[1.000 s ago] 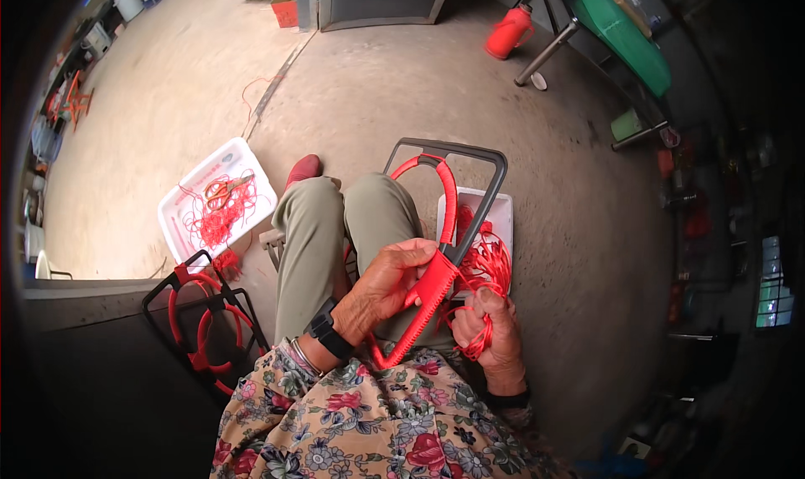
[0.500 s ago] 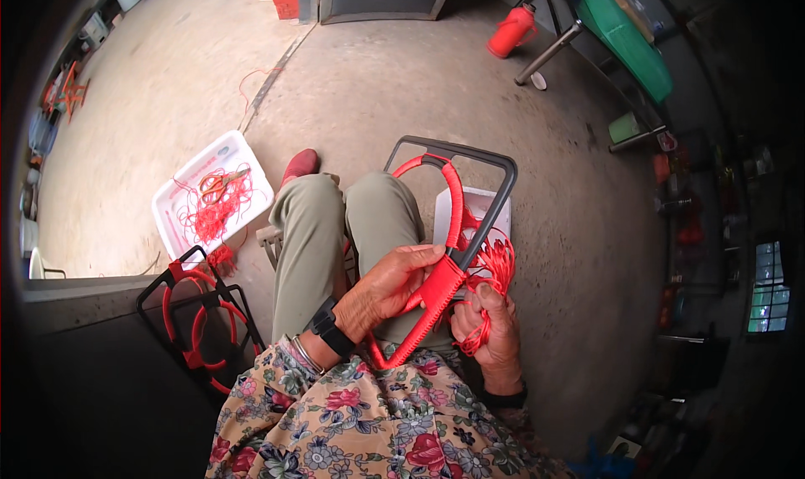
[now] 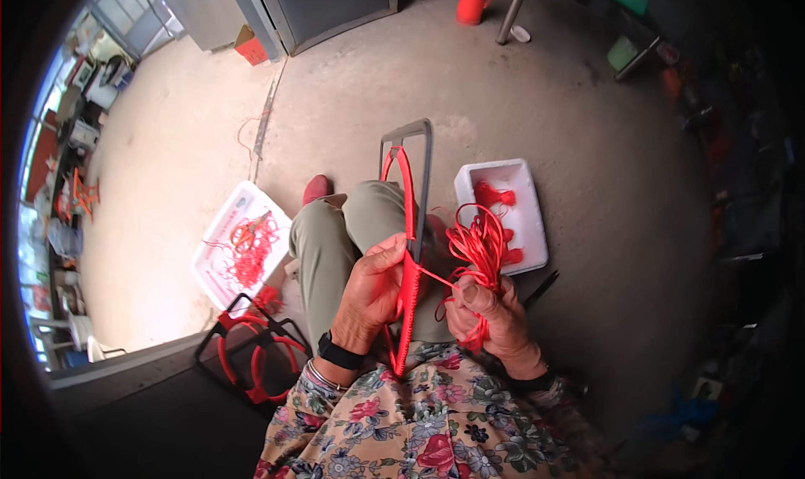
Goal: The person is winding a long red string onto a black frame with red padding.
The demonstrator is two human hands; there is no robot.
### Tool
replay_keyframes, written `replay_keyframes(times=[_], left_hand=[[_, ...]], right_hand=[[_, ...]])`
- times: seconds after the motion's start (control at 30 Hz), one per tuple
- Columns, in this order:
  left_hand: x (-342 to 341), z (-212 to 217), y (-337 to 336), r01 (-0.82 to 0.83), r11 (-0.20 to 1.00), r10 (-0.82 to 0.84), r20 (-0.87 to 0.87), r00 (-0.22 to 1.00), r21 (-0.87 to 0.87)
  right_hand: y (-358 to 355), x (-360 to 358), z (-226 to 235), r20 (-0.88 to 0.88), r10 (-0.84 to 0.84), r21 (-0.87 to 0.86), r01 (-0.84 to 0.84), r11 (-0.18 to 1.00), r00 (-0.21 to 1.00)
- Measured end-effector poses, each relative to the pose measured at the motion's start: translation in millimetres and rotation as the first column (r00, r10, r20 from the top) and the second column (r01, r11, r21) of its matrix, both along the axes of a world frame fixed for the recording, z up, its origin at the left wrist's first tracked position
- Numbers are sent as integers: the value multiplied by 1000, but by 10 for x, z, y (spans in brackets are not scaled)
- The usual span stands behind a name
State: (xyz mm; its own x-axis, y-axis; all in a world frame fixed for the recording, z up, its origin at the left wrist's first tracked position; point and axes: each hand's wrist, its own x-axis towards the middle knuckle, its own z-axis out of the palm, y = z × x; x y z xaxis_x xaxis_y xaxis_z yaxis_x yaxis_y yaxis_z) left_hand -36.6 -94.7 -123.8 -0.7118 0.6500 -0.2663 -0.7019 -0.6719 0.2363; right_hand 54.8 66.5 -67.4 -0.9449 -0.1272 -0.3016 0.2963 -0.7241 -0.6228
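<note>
My left hand [image 3: 369, 290] is closed on a black frame [image 3: 428, 165], which stands nearly edge-on over my lap. Tightly wound red cord covers the frame's lower part and its inner ring. In my right hand [image 3: 495, 324] is a looped bundle of red cord [image 3: 480, 248], gripped with thumb and fingers. One strand runs from the wrapped edge across to the right hand, fairly straight. The left fingertips behind the frame are partly hidden.
On the floor to the right stands a white foam box [image 3: 532, 227] with red cord inside. A white tray [image 3: 216, 223] at left holds tangled red cord and orange-handled scissors [image 3: 245, 238]. More red-wrapped black frames [image 3: 256, 366] lean beside my left leg. A red flask [image 3: 475, 0] stands farther off.
The frame has turned edge-on, and my right hand with the bundle has moved apart from it, drawing a strand out between them. The view has shifted, showing more of the right box.
</note>
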Motion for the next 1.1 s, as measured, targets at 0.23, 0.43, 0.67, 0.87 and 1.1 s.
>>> replay_keyframes(times=[0.23,0.43,0.67,0.87,1.1], left_hand=[[168,256,-287,-146,964,135,-64,989,-224],[258,217,-442,-274,886,259,-90,962,-374],[296,194,-475,-323,885,317,-74,946,-335],[264,466,-284,-357,752,487,102,867,-554],[267,181,-448,-240,938,260,46,965,-251]], right_hand=[[-71,-34,-112,-79,224,-91,-230,969,971],[-177,-69,-102,-87,342,-221,-352,909,936],[-162,-110,-85,-66,348,-223,-354,908,935],[-112,-37,-174,-122,481,193,-455,870,868],[-52,102,-58,-60,469,141,-458,878,881]])
